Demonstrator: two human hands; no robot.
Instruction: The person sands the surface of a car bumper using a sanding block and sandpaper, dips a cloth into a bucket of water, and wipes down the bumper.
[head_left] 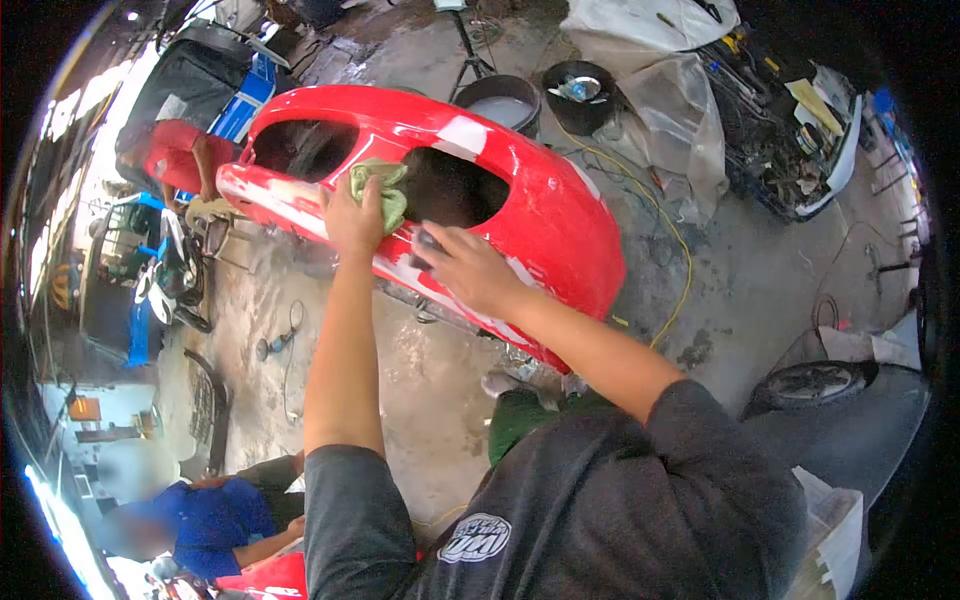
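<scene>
A glossy red car bumper [565, 215] with white patches and two large openings lies in front of me. My left hand [355, 218] is closed round a crumpled light green cloth [384, 188] at the bumper's middle bar, between the openings. Just to its right, my right hand [470, 268] presses a small dark block [428, 246] against a white patch on the near side of the bumper. Its fingers hide part of the block, so its exact kind is unclear.
Beyond the bumper stand a bucket of cloudy water [500, 105] and a black bucket [580, 98]. A yellow hose [680, 240] runs over the floor at right. A person in red [180, 155] is at the bumper's left end; another in blue [215, 520] is at lower left.
</scene>
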